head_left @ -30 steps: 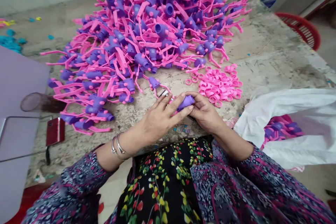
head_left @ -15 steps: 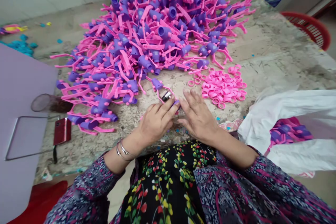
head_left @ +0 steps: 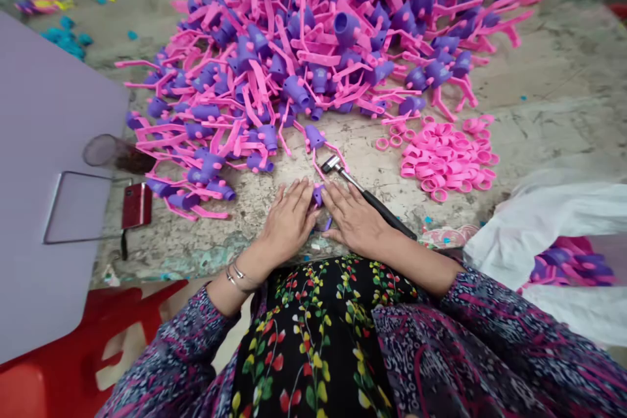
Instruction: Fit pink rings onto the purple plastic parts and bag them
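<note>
My left hand lies flat on the worktable, fingers stretched out and together. Opposite it, my right hand is also flat and open. A small purple plastic piece shows between the fingertips of both hands; its lower part is hidden. Just beyond them lies a purple cone-shaped part with two pink arms reaching toward my fingers. A hammer with a metal head and black handle lies slantwise, its head across the pink arms and its handle running past my right hand.
A large heap of purple-and-pink plastic parts covers the far table. Pink rings are piled at right, beside a white sack holding more parts. At left are a red phone-like object, a glass and a red chair.
The view has shifted, moving the table contents rightward. The hammer's handle, hidden before, now shows beside my right hand. My left hand has drawn back from the hammer head.
</note>
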`<state>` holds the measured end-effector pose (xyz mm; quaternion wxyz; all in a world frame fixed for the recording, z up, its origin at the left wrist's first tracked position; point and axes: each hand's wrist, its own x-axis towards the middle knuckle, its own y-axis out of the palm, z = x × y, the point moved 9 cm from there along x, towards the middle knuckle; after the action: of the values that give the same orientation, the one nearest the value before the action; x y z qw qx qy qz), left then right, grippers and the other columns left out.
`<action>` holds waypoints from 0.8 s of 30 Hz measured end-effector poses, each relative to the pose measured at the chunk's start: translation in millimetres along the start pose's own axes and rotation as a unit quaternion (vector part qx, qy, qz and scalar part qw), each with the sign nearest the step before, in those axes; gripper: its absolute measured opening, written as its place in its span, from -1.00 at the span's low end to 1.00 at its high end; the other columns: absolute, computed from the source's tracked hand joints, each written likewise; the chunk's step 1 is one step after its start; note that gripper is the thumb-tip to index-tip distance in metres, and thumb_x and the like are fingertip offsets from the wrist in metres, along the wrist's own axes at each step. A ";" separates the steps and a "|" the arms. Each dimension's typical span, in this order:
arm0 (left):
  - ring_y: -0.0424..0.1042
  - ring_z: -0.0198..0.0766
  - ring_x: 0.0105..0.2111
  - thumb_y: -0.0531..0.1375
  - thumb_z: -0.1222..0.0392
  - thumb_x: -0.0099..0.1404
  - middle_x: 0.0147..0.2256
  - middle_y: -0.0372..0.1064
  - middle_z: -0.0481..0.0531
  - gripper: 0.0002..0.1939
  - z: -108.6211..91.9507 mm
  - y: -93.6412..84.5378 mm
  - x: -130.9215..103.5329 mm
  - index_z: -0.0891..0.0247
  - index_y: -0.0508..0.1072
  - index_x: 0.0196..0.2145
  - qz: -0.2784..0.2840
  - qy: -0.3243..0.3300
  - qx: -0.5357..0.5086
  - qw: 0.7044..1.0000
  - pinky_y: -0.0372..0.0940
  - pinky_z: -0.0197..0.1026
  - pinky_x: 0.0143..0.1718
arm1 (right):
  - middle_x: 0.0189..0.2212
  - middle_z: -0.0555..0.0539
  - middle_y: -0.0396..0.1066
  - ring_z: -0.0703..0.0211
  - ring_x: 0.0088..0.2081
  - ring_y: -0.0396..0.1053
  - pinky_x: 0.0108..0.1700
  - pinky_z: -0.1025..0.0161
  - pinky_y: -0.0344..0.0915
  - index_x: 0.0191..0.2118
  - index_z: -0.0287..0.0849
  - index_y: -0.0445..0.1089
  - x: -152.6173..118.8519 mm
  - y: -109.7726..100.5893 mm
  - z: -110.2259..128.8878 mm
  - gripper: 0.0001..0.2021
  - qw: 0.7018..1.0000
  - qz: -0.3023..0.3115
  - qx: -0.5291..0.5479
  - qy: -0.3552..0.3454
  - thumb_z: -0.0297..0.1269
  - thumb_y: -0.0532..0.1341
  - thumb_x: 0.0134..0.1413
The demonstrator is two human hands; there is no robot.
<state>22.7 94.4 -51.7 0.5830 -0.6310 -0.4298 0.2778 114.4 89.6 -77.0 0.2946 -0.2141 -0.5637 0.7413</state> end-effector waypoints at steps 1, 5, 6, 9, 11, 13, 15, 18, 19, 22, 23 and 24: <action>0.19 0.05 0.25 0.02 0.12 0.40 0.21 0.23 0.33 -0.48 0.3 -1.0 -2.6 0.45 0.19 0.22 0.000 -0.007 0.003 1.000 0.04 0.18 0.28 | 0.34 -0.47 -0.09 -0.29 0.38 -0.16 0.36 -0.21 -0.18 0.35 -0.52 -0.09 -1.1 2.6 -0.1 -0.13 1.000 0.003 -0.003 0.000 0.15 0.08 0.19; 0.22 0.04 0.22 -0.01 0.15 0.42 0.20 0.27 0.28 -0.53 -1.1 0.9 -7.5 0.40 0.25 0.21 0.002 -0.026 0.005 1.000 0.09 0.14 0.24 | 0.36 -0.45 -0.14 -0.28 0.38 -0.17 0.35 -0.20 -0.15 0.36 -0.50 -0.10 -3.9 9.9 -0.8 -0.12 1.000 0.005 -0.011 -0.002 0.14 0.10 0.18; 0.24 0.04 0.21 -0.01 0.16 0.41 0.19 0.28 0.28 -0.54 -0.7 1.1 -7.5 0.39 0.26 0.20 -0.001 -0.034 0.000 0.999 0.12 0.13 0.22 | 0.36 -0.44 -0.14 -0.28 0.38 -0.18 0.35 -0.20 -0.15 0.36 -0.49 -0.10 -4.1 10.8 -1.0 -0.13 1.000 0.005 -0.010 -0.004 0.13 0.11 0.19; 0.28 0.05 0.14 0.03 0.13 0.39 0.14 0.33 0.27 -0.55 1.2 1.6 -4.6 0.35 0.30 0.17 -0.004 -0.057 -0.005 0.998 0.21 0.10 0.13 | 0.37 -0.41 -0.14 -0.27 0.39 -0.19 0.34 -0.23 -0.12 0.36 -0.45 -0.08 -3.8 9.4 -3.2 -0.16 1.000 0.008 0.004 -0.007 0.10 0.12 0.19; 0.33 0.05 0.04 0.06 0.12 0.37 0.08 0.38 0.25 -0.58 2.8 1.8 -0.5 0.34 0.34 0.12 0.004 -0.066 0.003 0.998 0.26 0.07 0.04 | 0.36 -0.41 -0.09 -0.27 0.38 -0.15 0.33 -0.25 -0.10 0.35 -0.42 -0.03 -3.4 4.5 -5.4 -0.23 1.000 0.012 0.025 -0.007 0.04 0.12 0.22; 0.36 0.03 -0.06 0.09 0.15 0.34 -0.01 0.43 0.23 -0.63 3.1 0.8 4.0 0.32 0.38 0.06 0.009 -0.065 0.010 0.998 0.28 0.05 -0.05 | 0.32 -0.40 0.02 -0.21 0.35 -0.04 0.31 -0.22 -0.01 0.32 -0.38 0.06 -2.1 -5.5 -7.4 -0.37 0.997 0.000 0.073 -0.003 -0.07 0.08 0.28; 0.36 0.01 -0.12 0.12 0.18 0.31 -0.11 0.46 0.20 -0.67 0.6 -4.9 7.6 0.31 0.39 0.01 -0.009 -0.054 0.009 0.998 0.28 0.02 -0.11 | 0.27 -0.38 0.14 -0.10 0.30 0.11 0.28 -0.13 0.12 0.28 -0.33 0.14 0.1 -21.2 -13.4 -0.49 0.987 -0.052 0.150 0.024 -0.17 0.01 0.32; 0.35 -0.02 -0.12 0.11 0.23 0.31 -0.14 0.46 0.18 -0.70 -10.0 -22.0 8.5 0.30 0.35 0.00 -0.081 -0.009 0.005 0.997 0.25 -0.01 -0.10 | 0.15 -0.31 0.31 -0.02 0.19 0.27 0.20 -0.07 0.25 0.22 -0.25 0.23 1.8 -40.5 -31.0 -0.55 0.946 -0.158 0.261 0.105 -0.17 0.03 0.30; 0.35 -0.03 -0.10 0.10 0.25 0.32 -0.13 0.45 0.19 -0.70 -14.1 -28.1 7.9 0.30 0.33 0.01 -0.104 0.009 0.006 0.995 0.24 -0.01 -0.08 | 0.08 -0.28 0.38 -0.02 0.13 0.33 0.15 -0.06 0.30 0.18 -0.24 0.27 2.5 -41.7 -36.1 -0.56 0.929 -0.175 0.298 0.131 -0.15 0.07 0.28; 0.37 -0.04 -0.09 0.10 0.23 0.34 -0.10 0.44 0.20 -0.63 -18.9 -39.7 8.5 0.29 0.27 0.09 -0.122 0.031 0.010 0.992 0.25 -0.01 -0.08 | -0.10 -0.16 0.51 0.05 -0.07 0.47 0.01 0.01 0.41 0.05 -0.16 0.38 5.7 -40.4 -43.3 -0.67 0.885 -0.183 0.396 0.162 -0.17 0.17 0.21; 0.38 -0.04 -0.10 0.11 0.19 0.34 -0.09 0.44 0.20 -0.60 -17.1 -40.3 10.4 0.28 0.25 0.12 -0.105 0.025 0.002 0.994 0.26 -0.02 -0.09 | -0.12 -0.13 0.51 0.07 -0.10 0.48 -0.01 0.03 0.42 0.02 -0.13 0.40 5.9 -43.5 -43.4 -0.70 0.880 -0.189 0.408 0.153 -0.19 0.19 0.20; 0.40 -0.05 -0.12 0.12 0.15 0.34 -0.08 0.45 0.19 -0.55 -14.3 -38.8 12.9 0.27 0.22 0.15 -0.076 0.016 -0.012 0.997 0.28 -0.04 -0.11 | -0.11 -0.12 0.51 0.07 -0.09 0.47 -0.01 0.03 0.41 0.00 -0.11 0.40 5.5 -48.9 -41.9 -0.72 0.882 -0.198 0.405 0.133 -0.20 0.20 0.19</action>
<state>32.5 96.5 -9.5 0.6016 -0.6078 -0.4703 0.2180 147.1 132.4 -41.3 0.5687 -0.0566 -0.2001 0.7958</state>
